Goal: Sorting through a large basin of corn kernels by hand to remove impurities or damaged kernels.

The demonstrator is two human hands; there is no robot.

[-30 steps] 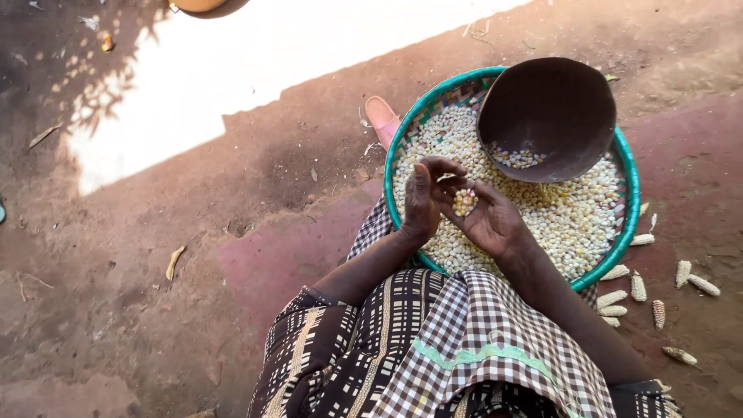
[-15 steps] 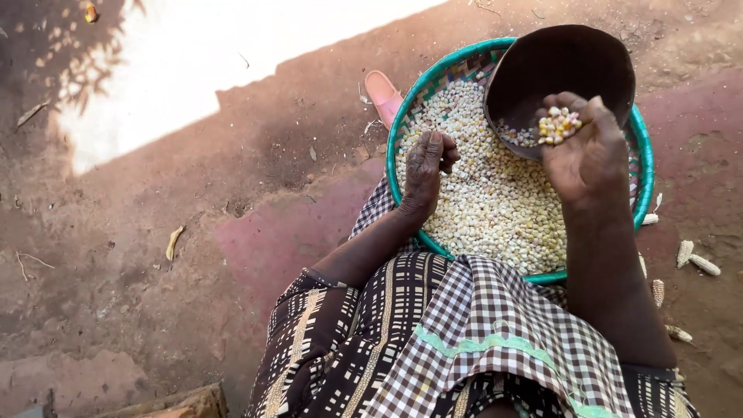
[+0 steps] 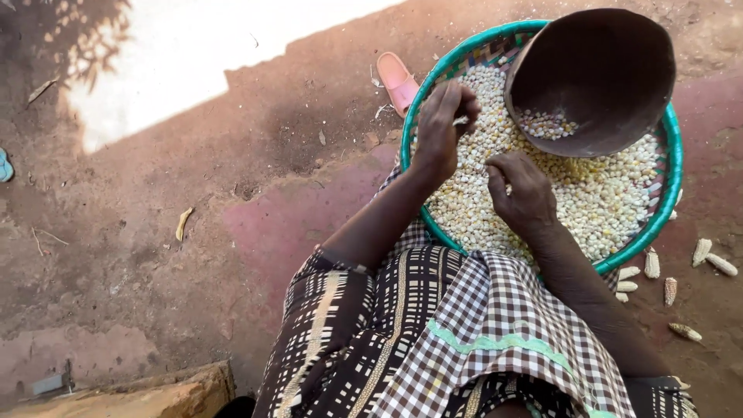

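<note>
- Half a second ago the right hand (image 3: pixel 520 190) was lifted over the dark brown rounded bowl (image 3: pixel 592 77) with a cluster of pale maize kernels in its fingers; now it is back down on the kernel heap, just below the bowl's rim, and those kernels are gone from it. A small pile lies inside the bowl, so the sorted handful looks to have been dropped there.
- The left hand (image 3: pixel 441 128) has shifted up the heap, left of the bowl, inside the round woven tray with the teal rim (image 3: pixel 664 209).
- Right hand: palm down, fingers curled loosely onto the kernels, gripping nothing that I can see.
- Left hand: fingers bent inward, pinched at the tips; whether they hold a kernel cannot be told.
- Bare cobs (image 3: pixel 712 257) lie on the ground right of the tray; a pink sandal (image 3: pixel 398 80) lies just left of it.
</note>
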